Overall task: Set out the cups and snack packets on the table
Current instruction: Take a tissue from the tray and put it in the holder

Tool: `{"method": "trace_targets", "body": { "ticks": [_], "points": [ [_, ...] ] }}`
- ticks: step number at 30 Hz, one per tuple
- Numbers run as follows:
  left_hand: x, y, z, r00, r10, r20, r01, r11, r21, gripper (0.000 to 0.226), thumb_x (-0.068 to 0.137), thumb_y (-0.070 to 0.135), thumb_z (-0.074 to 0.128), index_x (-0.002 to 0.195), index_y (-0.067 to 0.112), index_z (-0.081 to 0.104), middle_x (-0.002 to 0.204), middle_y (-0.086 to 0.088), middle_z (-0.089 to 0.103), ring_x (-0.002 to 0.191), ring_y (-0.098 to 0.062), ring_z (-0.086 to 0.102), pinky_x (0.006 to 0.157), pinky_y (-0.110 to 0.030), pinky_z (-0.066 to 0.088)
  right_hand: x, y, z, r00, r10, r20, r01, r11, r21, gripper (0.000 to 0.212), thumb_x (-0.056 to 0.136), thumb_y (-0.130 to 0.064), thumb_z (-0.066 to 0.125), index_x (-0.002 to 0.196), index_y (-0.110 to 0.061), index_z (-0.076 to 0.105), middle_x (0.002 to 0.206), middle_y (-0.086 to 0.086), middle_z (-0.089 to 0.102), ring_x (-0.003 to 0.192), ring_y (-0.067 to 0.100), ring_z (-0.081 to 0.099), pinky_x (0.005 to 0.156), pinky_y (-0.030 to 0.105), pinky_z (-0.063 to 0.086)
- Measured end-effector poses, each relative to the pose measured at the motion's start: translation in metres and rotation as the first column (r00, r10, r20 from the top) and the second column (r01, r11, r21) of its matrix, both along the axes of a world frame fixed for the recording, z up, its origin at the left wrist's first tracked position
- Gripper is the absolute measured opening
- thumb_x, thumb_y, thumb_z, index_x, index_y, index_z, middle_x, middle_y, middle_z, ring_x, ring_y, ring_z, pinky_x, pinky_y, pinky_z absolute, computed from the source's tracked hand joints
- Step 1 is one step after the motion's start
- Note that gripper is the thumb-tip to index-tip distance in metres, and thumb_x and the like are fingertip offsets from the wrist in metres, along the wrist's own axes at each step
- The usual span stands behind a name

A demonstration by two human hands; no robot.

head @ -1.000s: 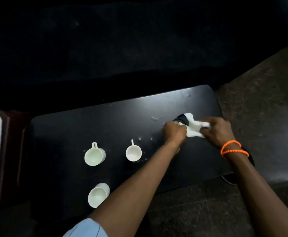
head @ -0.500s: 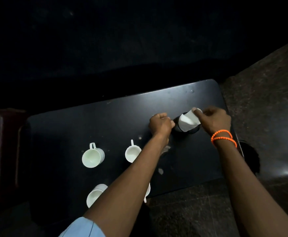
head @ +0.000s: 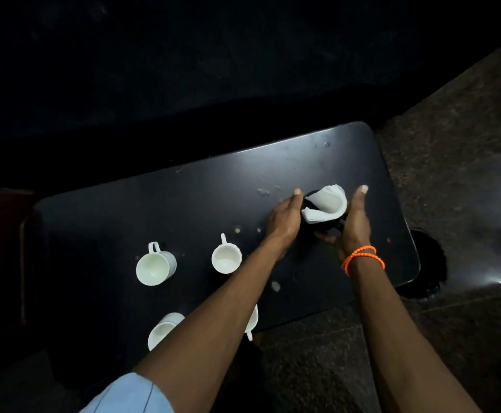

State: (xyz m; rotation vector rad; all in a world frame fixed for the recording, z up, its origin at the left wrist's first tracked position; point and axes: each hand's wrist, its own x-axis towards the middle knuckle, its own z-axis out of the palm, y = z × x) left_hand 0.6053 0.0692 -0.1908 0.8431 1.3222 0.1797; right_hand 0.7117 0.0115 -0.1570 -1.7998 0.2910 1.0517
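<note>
Gleaming black table (head: 183, 204) bearing white cups (head: 155, 268); speckled stone floor (head: 451, 162) beside.

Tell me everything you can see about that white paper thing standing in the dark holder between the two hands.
The white paper napkin looks like soft folded tissue, curled into a cone or scoop with its hollow facing the camera. It stands upright in a small dark holder on the right part of the black table, its top edge rising above the rim. The left hand and right hand flank it with straight fingers; whether either touches the paper cannot be told.
</note>
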Motion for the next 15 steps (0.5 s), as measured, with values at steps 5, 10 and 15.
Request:
{"method": "trace_targets", "body": {
  "ticks": [5, 10, 15],
  "points": [
    [-0.037, -0.029, 0.018, 0.998, -0.024, -0.061, 0.026, 0.999, 0.04, 0.064, 0.095, 0.072, 0.037, 0.129, 0.032, 0.074, 0.135, -0.002, 0.073, 0.128, -0.028, 0.066, 0.112, -0.048, 0.05, -0.034, -0.031, 0.006, 0.999, -0.005, -0.049, 0.004, 1.0, -0.013, 0.082, 0.077, -0.091, 0.041, 0.1, -0.022, 0.08, 0.096, 0.006, 0.081, 0.083, 0.026, 0.079, 0.06, 0.041, 0.062],
    [-0.069, -0.064, 0.021, 0.995, -0.023, -0.094, 0.027, 0.999, 0.039, 0.059, 0.1, 0.065, 0.034, 0.128, 0.032, 0.075, 0.133, -0.001, 0.074, 0.129, -0.027, 0.065, 0.115, -0.046, 0.046, -0.068, -0.066, 0.002, 0.996, -0.018, -0.082, 0.015, 0.999, -0.035, 0.088, 0.079, -0.092, 0.035, 0.101, -0.019, 0.08, 0.096, 0.009, 0.08, 0.084, 0.025, 0.078, 0.059, 0.038, 0.061],
    [-0.081, -0.081, 0.024, 0.991, -0.044, -0.123, 0.053, 0.996, 0.074, 0.049, 0.108, 0.057, 0.032, 0.122, 0.041, 0.077, 0.132, 0.002, 0.074, 0.125, -0.024, 0.065, 0.114, -0.044, 0.047, -0.083, -0.084, 0.002, 0.997, 0.019, -0.076, -0.023, 0.998, -0.057, 0.091, 0.071, -0.096, 0.037, 0.1, -0.023, 0.081, 0.099, 0.006, 0.08, 0.095, 0.027, 0.076, 0.064, 0.04, 0.062]
  ]
}}
